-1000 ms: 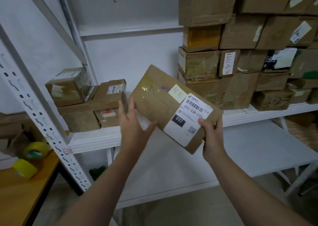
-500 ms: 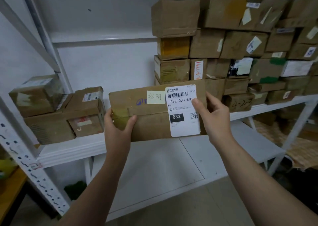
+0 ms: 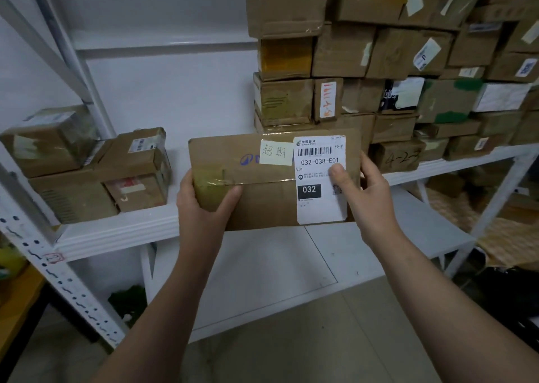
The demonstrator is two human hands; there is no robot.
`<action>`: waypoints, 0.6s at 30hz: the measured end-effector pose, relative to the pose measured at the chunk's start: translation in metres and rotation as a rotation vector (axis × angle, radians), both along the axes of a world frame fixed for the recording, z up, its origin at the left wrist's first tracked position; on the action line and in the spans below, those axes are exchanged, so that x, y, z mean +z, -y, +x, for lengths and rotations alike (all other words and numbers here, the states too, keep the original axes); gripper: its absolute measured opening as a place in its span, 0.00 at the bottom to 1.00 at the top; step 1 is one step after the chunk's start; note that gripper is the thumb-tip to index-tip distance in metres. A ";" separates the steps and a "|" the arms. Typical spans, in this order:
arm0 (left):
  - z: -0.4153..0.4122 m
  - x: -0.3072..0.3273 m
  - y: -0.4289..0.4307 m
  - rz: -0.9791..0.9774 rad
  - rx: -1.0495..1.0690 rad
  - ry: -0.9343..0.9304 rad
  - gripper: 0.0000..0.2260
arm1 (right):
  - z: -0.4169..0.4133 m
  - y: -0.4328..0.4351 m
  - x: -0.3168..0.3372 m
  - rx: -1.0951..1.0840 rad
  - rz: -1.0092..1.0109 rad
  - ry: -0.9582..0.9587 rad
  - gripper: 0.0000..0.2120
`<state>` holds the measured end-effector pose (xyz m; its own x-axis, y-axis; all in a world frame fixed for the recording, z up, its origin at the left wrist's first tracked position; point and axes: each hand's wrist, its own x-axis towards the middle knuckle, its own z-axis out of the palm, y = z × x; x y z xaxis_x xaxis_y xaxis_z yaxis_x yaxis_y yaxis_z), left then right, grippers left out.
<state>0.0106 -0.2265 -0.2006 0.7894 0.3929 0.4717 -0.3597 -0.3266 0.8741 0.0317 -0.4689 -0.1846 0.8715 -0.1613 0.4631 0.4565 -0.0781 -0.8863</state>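
Cardboard parcel (image 3: 262,204) level before shelf (image 3: 122,231) | left grip (image 3: 204,204) clasps its left end | right grip (image 3: 372,196) clasps right end, thumb on label (image 3: 320,207)

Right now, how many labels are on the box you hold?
2: a white shipping label at the right end of the box, a yellow note just left of it. Hidden faces may carry more.
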 end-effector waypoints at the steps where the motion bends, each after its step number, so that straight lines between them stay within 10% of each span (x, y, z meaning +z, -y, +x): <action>1: -0.002 -0.002 0.007 -0.002 -0.071 -0.013 0.34 | -0.003 0.007 -0.006 0.002 -0.017 0.000 0.23; 18: 0.040 -0.076 0.190 0.142 -0.686 -0.215 0.30 | -0.076 0.165 -0.116 -0.670 0.204 -0.240 0.27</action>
